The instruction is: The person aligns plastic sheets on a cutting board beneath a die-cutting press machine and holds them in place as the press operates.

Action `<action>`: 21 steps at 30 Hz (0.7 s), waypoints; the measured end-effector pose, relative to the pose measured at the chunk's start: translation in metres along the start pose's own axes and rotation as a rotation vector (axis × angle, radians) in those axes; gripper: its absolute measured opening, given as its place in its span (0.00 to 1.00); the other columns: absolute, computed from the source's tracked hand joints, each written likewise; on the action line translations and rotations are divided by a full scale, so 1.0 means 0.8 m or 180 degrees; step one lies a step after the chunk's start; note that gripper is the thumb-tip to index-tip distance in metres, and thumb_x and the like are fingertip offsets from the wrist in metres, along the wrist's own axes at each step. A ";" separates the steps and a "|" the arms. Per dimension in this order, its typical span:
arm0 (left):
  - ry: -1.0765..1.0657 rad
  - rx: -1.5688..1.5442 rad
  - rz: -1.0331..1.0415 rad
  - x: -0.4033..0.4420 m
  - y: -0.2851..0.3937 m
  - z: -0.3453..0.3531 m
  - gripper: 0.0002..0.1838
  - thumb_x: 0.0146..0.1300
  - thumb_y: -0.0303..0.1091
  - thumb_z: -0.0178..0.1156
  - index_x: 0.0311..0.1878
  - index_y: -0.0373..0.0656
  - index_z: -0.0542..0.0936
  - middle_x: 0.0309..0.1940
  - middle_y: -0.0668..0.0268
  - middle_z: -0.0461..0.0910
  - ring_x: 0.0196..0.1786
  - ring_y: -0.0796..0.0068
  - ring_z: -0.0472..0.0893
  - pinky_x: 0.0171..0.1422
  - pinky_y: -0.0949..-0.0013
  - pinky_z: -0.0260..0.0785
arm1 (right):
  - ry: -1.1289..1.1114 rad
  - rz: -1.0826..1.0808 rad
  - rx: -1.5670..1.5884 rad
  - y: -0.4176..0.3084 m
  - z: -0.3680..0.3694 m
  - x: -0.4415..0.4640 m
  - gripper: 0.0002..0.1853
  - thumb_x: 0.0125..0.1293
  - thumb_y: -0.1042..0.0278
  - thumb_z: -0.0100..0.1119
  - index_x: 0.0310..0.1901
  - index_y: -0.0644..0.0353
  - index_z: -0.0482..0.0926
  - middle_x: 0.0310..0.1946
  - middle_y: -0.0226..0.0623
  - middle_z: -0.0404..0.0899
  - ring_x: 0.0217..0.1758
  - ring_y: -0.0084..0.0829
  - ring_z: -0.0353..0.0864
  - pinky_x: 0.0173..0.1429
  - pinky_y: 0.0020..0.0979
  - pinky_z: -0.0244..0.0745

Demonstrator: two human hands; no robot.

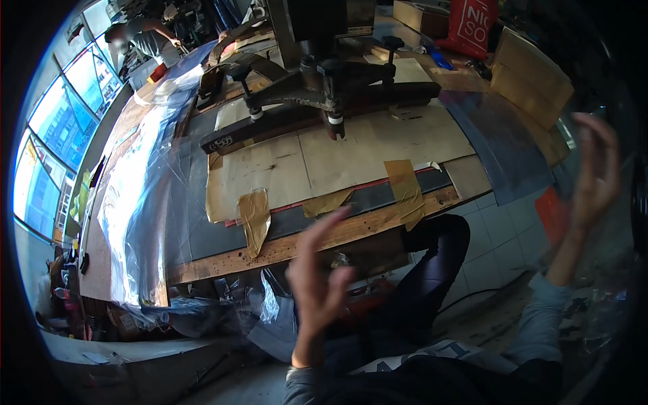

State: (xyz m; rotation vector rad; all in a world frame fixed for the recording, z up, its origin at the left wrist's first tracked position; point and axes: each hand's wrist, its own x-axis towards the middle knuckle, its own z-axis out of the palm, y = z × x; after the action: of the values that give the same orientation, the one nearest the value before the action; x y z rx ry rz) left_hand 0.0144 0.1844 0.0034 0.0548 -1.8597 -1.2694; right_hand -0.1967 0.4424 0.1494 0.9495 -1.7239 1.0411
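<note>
My left hand (316,287) is raised in front of the workbench's near edge, thumb and fingers apart, with nothing in it. Off to the right, my right hand (595,172) is lifted with its fingers stretched up, slightly blurred and holding nothing I can see. Beyond the left hand lies a tan board (270,165), fixed along its front by strips of brown tape (254,219) over a dark mat (202,226). Across the board stands a heavy black press head (331,94) with a long bar and screw knobs. An orange-red piece (552,214) shows beside my right wrist.
Clear plastic sheets (152,196) cover the bench's left side. A tinted sheet (496,138) overhangs the right edge near a cardboard box (530,77) and red bag (470,27). Another person (148,40) bends over at far left. My knee (445,236) is under the bench edge.
</note>
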 end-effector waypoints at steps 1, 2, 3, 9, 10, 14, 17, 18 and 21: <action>-0.0861 -0.0458 -0.0140 -0.007 0.003 0.032 0.44 0.64 0.54 0.60 0.73 0.35 0.55 0.61 0.48 0.75 0.65 0.51 0.75 0.70 0.53 0.63 | -0.0667 -0.0599 -0.0591 -0.032 0.040 -0.009 0.07 0.63 0.77 0.62 0.43 0.59 0.82 0.39 0.36 0.82 0.43 0.29 0.81 0.49 0.29 0.75; -0.0990 -0.0712 -0.0209 -0.015 0.007 0.062 0.45 0.66 0.50 0.60 0.75 0.37 0.48 0.61 0.47 0.74 0.64 0.52 0.76 0.66 0.55 0.67 | -0.0839 -0.0523 -0.0402 -0.052 0.084 -0.028 0.08 0.59 0.78 0.63 0.41 0.59 0.82 0.34 0.35 0.81 0.40 0.33 0.81 0.46 0.31 0.75; -0.1121 -0.0968 -0.0266 -0.021 0.010 0.082 0.48 0.67 0.45 0.60 0.77 0.39 0.40 0.62 0.46 0.73 0.62 0.54 0.77 0.63 0.58 0.71 | -0.0969 -0.0660 -0.0145 -0.066 0.126 -0.046 0.09 0.56 0.80 0.64 0.39 0.58 0.82 0.32 0.34 0.81 0.39 0.34 0.81 0.42 0.31 0.76; 0.0094 -0.0715 -0.1522 -0.041 -0.025 0.044 0.46 0.69 0.21 0.54 0.77 0.48 0.32 0.42 0.54 0.82 0.39 0.71 0.86 0.39 0.74 0.79 | -0.1701 -0.0569 0.0999 -0.130 0.255 -0.116 0.19 0.60 0.68 0.65 0.53 0.59 0.77 0.56 0.47 0.74 0.57 0.43 0.77 0.55 0.38 0.77; 0.0367 -0.0629 -0.1591 -0.039 -0.019 0.024 0.46 0.69 0.21 0.54 0.77 0.49 0.32 0.40 0.55 0.83 0.35 0.73 0.85 0.34 0.75 0.77 | -0.1698 -0.0694 0.1108 -0.138 0.258 -0.121 0.22 0.61 0.65 0.66 0.57 0.59 0.76 0.61 0.50 0.71 0.61 0.45 0.75 0.58 0.39 0.76; 0.0328 0.0141 -0.1743 -0.023 -0.015 -0.041 0.42 0.67 0.23 0.57 0.77 0.46 0.43 0.32 0.61 0.83 0.24 0.80 0.81 0.21 0.79 0.70 | -0.2496 -0.0239 0.0501 -0.120 0.191 -0.138 0.28 0.65 0.51 0.60 0.63 0.55 0.72 0.70 0.51 0.60 0.70 0.48 0.66 0.68 0.47 0.65; -0.0057 0.0636 -0.1737 -0.025 -0.019 -0.063 0.33 0.68 0.24 0.56 0.74 0.40 0.56 0.29 0.65 0.83 0.24 0.84 0.79 0.21 0.79 0.68 | -0.2874 0.0004 -0.0260 -0.083 0.147 -0.169 0.32 0.68 0.38 0.50 0.62 0.56 0.73 0.69 0.54 0.63 0.72 0.47 0.65 0.70 0.56 0.59; -0.0119 0.0729 -0.1725 -0.024 -0.021 -0.064 0.30 0.68 0.24 0.56 0.73 0.39 0.60 0.28 0.66 0.82 0.23 0.85 0.79 0.21 0.79 0.67 | -0.2950 0.0083 -0.0553 -0.072 0.139 -0.178 0.34 0.68 0.35 0.46 0.63 0.55 0.73 0.69 0.53 0.63 0.72 0.47 0.64 0.70 0.59 0.56; -0.0037 0.0905 -0.1535 -0.028 -0.021 -0.061 0.28 0.69 0.29 0.55 0.71 0.36 0.63 0.29 0.63 0.85 0.21 0.82 0.79 0.29 0.74 0.70 | -0.2968 0.0200 -0.0869 -0.049 0.127 -0.191 0.36 0.68 0.31 0.40 0.64 0.53 0.72 0.70 0.51 0.63 0.74 0.46 0.61 0.71 0.66 0.50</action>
State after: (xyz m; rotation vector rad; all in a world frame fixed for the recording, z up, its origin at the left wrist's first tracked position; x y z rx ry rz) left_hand 0.0542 0.1506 -0.0178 0.6846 -2.0994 -1.3022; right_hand -0.1429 0.3596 -0.0098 1.3090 -2.5716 0.3561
